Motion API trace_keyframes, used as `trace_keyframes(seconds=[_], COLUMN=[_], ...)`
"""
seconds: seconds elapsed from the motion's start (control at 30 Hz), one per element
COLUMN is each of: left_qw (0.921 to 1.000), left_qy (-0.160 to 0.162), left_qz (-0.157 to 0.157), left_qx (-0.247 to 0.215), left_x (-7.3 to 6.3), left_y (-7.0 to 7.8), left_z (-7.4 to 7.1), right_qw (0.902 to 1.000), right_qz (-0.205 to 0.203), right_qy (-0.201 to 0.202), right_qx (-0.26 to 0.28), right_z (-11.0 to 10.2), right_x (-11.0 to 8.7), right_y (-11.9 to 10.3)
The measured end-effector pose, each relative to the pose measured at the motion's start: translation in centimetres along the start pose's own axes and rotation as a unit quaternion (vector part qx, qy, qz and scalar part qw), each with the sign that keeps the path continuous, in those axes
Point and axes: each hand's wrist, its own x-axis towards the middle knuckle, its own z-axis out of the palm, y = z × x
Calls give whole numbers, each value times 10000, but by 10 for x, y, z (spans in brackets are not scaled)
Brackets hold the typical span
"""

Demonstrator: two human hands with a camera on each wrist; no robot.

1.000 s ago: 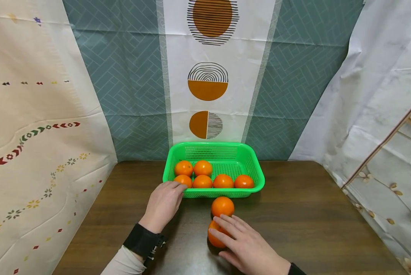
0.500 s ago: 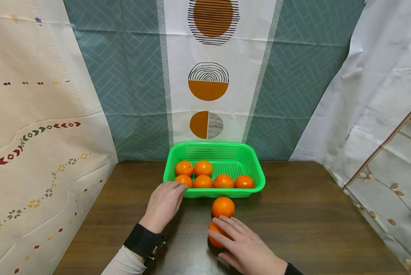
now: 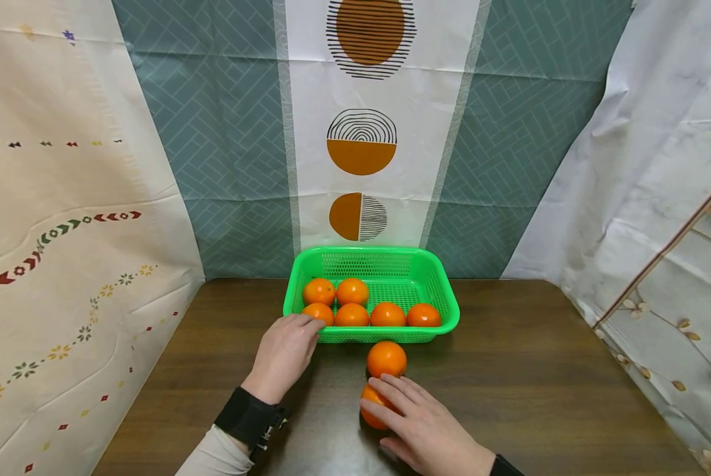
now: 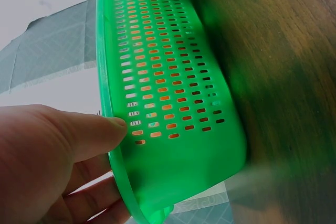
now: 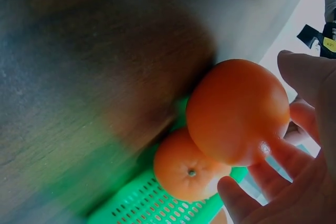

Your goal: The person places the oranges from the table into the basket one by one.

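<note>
Probably firm and slippery, the nearer glossy round orange (image 5: 236, 109) suited a mid-girth grip; right hand (image 3: 429, 430) spread loosely around it, left hand (image 3: 284, 350) pinched the green perforated plastic basket (image 4: 178, 163).

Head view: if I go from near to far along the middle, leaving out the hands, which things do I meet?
Near orange → far loose orange → basket → wall cloth.

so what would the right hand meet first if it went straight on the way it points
Most likely the nearer glossy, round orange fruit on the brown wood-grain table: the right hand is right at it, though actual contact is hard to judge.
</note>
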Motion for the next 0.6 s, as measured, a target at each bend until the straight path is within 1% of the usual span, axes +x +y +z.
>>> trace_keyframes(seconds=[0.23, 0.6], left_qw=[9999, 9999], left_qy=[-79, -91], left_qz=[-38, -38], left_qx=[-68, -68], left_x=[0, 0], left_y=[0, 0], left_z=[0, 0], right_qw=[9999, 9998], right_qz=[42, 179], right_qy=[60, 51], right_qx=[-71, -40], right_z=[1, 3], right_x=[1, 4], right_y=[0, -1])
